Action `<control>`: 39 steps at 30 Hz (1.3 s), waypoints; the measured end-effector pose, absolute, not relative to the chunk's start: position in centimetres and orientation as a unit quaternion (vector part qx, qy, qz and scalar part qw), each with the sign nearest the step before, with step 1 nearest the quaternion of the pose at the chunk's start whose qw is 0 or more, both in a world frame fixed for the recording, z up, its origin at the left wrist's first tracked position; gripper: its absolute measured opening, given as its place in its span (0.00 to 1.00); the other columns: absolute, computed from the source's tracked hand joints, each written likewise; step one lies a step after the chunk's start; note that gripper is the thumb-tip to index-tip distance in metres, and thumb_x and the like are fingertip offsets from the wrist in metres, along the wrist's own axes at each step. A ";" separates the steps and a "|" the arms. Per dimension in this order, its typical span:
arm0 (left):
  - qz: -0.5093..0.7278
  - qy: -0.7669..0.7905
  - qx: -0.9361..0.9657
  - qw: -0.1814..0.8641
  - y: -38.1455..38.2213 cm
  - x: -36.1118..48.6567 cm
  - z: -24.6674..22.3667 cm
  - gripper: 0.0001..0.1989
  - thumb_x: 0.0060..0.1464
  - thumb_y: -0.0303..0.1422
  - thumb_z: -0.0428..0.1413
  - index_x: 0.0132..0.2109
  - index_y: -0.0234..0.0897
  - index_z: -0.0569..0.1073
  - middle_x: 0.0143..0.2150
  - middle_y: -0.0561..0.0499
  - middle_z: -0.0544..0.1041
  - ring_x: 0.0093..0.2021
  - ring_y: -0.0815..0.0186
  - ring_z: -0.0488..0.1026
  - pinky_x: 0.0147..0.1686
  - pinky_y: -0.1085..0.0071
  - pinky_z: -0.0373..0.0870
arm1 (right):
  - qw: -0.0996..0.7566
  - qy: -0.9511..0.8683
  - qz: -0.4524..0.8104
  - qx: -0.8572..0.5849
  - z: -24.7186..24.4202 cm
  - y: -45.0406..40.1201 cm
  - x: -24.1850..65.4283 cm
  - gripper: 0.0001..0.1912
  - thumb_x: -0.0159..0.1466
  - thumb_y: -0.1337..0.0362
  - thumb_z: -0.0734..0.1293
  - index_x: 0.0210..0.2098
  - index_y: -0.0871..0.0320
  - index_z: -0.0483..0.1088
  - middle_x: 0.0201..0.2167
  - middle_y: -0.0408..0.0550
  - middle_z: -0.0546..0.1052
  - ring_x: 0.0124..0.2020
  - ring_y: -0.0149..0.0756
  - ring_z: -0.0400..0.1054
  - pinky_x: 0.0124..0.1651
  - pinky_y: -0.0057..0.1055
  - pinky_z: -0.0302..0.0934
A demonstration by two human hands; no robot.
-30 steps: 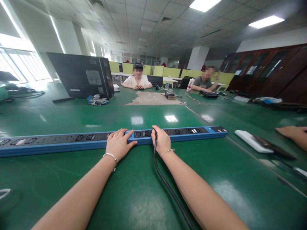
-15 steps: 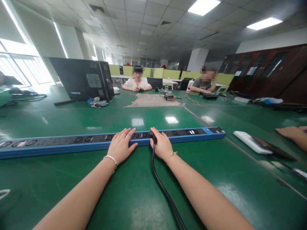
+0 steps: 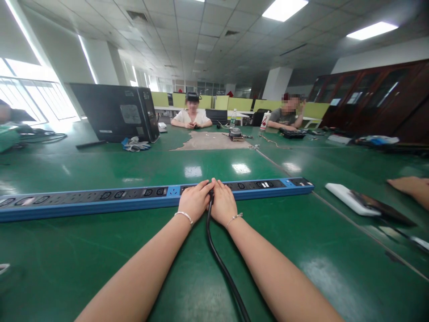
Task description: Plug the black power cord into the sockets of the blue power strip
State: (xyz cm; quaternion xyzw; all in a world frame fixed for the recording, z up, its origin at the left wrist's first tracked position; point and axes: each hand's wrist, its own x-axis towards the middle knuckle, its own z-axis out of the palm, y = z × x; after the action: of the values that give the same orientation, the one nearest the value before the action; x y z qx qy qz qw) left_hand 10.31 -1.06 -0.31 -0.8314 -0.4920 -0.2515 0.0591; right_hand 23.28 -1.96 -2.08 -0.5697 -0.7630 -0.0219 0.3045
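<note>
From where I stand, both hands are brought together over the long blue power strip [image 3: 100, 205], which lies across the green bench [image 3: 144, 165]. The right hand [image 3: 223, 201] has a narrow grip, fingers curled around the end of the black cable [image 3: 219, 261] — the plug itself is hidden. The left hand [image 3: 195, 200] presses in beside it, fingertips meeting the right's; whether it pinches the cable end too, I cannot tell. The cable drops from between the palms and runs toward the wearer, passing between the forearms. The strip stretches to both sides of the grip, its sockets facing up, with the longer part to the left. Well beyond the grip, to the left, stands a black case [image 3: 110, 112] with gloves [image 3: 136, 144] just beside it. To the right of the grip lies a white object [image 3: 350, 200] — and farther right, another person's hand [image 3: 409, 188].
</note>
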 end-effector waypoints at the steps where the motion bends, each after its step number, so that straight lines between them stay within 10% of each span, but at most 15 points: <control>1: -0.252 -0.497 -0.829 0.056 -1.1 10.4 -0.3 0.21 0.57 0.32 0.46 0.58 0.47 0.64 0.59 0.51 0.68 0.50 0.64 0.71 0.50 0.65 0.67 | 0.301 -0.761 -0.029 -0.574 -2.1 -2.0 23.3 0.33 0.57 0.66 0.59 0.61 0.69 0.52 0.62 0.59 0.58 0.64 0.45 0.49 0.64 0.43 0.43; 29: -0.268 -0.527 -0.805 0.049 -0.6 11.8 0.0 0.15 0.58 0.28 0.45 0.50 0.45 0.67 0.45 0.48 0.75 0.46 0.61 0.70 0.43 0.64 0.64 | 0.269 -0.754 -0.034 -0.599 -1.6 -1.8 23.9 0.29 0.59 0.62 0.59 0.59 0.63 0.57 0.60 0.51 0.63 0.62 0.40 0.51 0.63 0.40 0.41; 39: -0.487 -0.431 -0.759 0.038 0.0 12.5 0.2 0.15 0.57 0.32 0.48 0.52 0.39 0.65 0.45 0.47 0.73 0.47 0.63 0.68 0.50 0.65 0.65 | 0.229 -0.762 -0.052 -0.604 -1.5 -1.7 23.8 0.26 0.62 0.57 0.56 0.58 0.60 0.60 0.60 0.51 0.63 0.63 0.40 0.50 0.63 0.40 0.40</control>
State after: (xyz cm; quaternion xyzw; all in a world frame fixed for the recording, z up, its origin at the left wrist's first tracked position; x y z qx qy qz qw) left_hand 12.54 0.04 0.18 -0.7588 -0.4314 -0.4865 0.0378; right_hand 23.80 -1.67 -1.45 -0.6039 -0.7616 -0.0520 0.2292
